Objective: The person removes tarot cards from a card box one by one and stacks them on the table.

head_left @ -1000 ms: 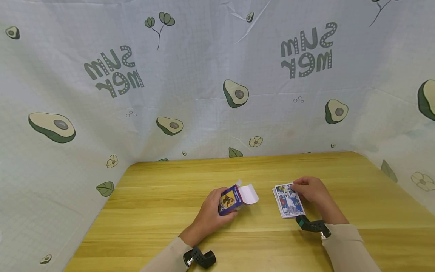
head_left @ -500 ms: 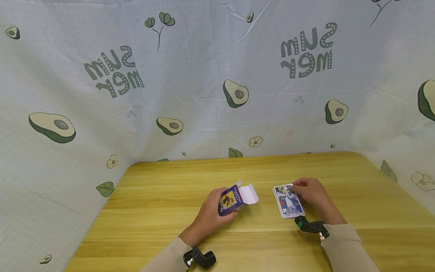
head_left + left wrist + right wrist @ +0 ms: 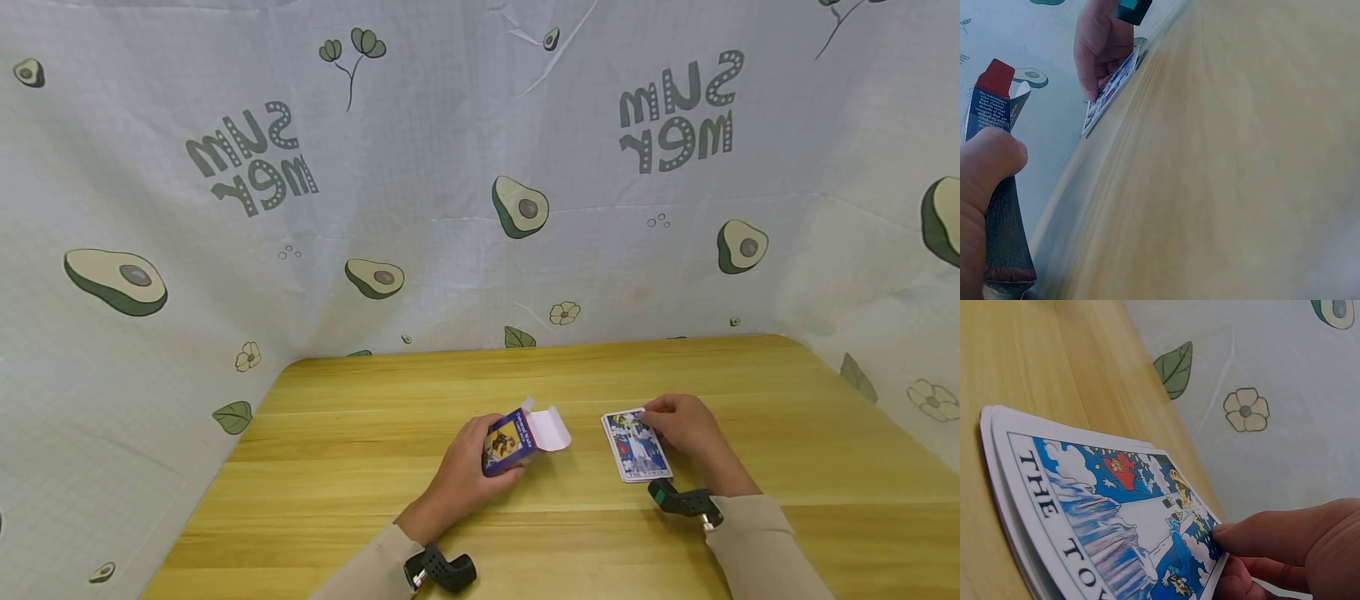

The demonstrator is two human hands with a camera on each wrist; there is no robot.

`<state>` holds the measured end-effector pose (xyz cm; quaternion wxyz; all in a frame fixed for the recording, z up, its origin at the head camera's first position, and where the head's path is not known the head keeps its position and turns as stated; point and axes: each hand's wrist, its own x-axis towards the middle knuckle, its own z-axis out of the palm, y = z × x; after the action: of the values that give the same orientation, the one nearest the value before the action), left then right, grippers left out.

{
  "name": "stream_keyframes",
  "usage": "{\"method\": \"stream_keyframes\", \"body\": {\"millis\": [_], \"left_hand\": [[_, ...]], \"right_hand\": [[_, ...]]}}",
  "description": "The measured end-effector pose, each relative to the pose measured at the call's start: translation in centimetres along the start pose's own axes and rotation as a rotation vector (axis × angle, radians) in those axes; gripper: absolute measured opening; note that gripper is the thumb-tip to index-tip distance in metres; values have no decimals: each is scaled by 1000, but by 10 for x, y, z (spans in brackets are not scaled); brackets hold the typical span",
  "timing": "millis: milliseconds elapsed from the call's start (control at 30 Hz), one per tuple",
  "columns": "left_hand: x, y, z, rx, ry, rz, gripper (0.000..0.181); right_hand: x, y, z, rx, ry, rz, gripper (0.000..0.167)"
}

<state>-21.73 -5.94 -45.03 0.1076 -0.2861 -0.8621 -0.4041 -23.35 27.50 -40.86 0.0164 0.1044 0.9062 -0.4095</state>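
My left hand (image 3: 465, 473) grips a blue tarot card box (image 3: 504, 444) from its side, with the thumb along its near edge. The box is tilted, and its white-lined top flap (image 3: 549, 428) hangs open toward the right. In the left wrist view, my left thumb (image 3: 991, 159) lies across the printed side of the box. A small stack of tarot cards (image 3: 636, 450) lies face up to the right, "The Tower" on top. My right hand (image 3: 686, 425) pinches the stack's far right corner, thumb (image 3: 1266, 540) on the face, curled fingers at the edge. How many cards it pinches is hidden.
A yellow wooden table (image 3: 375, 392) carries everything. Behind it and at both sides hangs a pale cloth (image 3: 450, 150) printed with avocados, leaves and flowers. Each wrist wears a black camera band (image 3: 442, 568).
My right hand has slid slightly toward me and to the left, and the top tarot card has shifted a little with it. The left hand and the box stay still.
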Motion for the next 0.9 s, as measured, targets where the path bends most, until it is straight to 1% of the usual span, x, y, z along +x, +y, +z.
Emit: {"method": "stream_keyframes", "body": {"millis": [400,900], "left_hand": [[0,0,0,4,1,-8,72],[0,-1,1,11,1,4,73]], "right_hand": [[0,2,4,-39,29,-1,33],[-4,-2,8,-75,62,-7,28]]}}
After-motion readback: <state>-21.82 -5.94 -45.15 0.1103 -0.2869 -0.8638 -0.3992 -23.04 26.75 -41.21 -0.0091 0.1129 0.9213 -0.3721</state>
